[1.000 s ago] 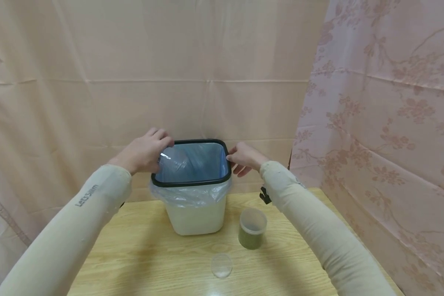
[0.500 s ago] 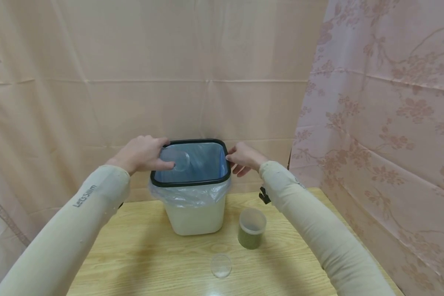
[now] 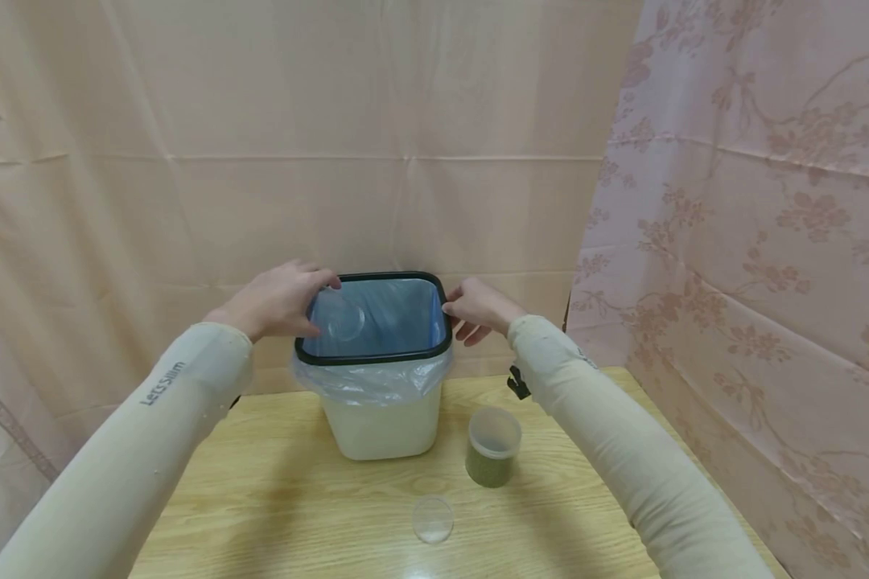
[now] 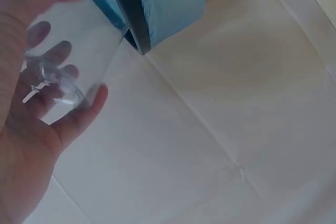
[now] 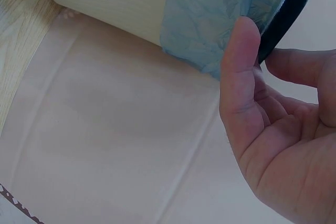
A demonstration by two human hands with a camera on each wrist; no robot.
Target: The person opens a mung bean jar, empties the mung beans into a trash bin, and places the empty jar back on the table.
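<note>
My left hand (image 3: 278, 301) holds a clear plastic cup (image 4: 86, 40), its thumb on one side and its fingers curled round the other. The cup lies tilted, its round end (image 3: 348, 322) over the mouth of a cream waste bin (image 3: 387, 430). A thin bluish bin liner (image 3: 380, 388) lines the inside and folds down outside under the black rim (image 3: 376, 359). At the bin's right side, my right hand (image 3: 481, 310) pinches that rim between thumb and forefinger. The right wrist view shows the forefinger (image 5: 241, 51) lying against the folded liner.
On the wooden table (image 3: 333, 523), right of the bin, stands a translucent tub (image 3: 489, 466) with green contents in its lower part. In front of it lies a clear round lid (image 3: 433, 519). A beige curtain (image 3: 405, 161) hangs close behind; a pink flowered one (image 3: 768, 241) is on the right.
My left hand has turned and regripped the clear cup over the bin; its thumb spread out, then drew back in. The right hand has stayed on the rim.
</note>
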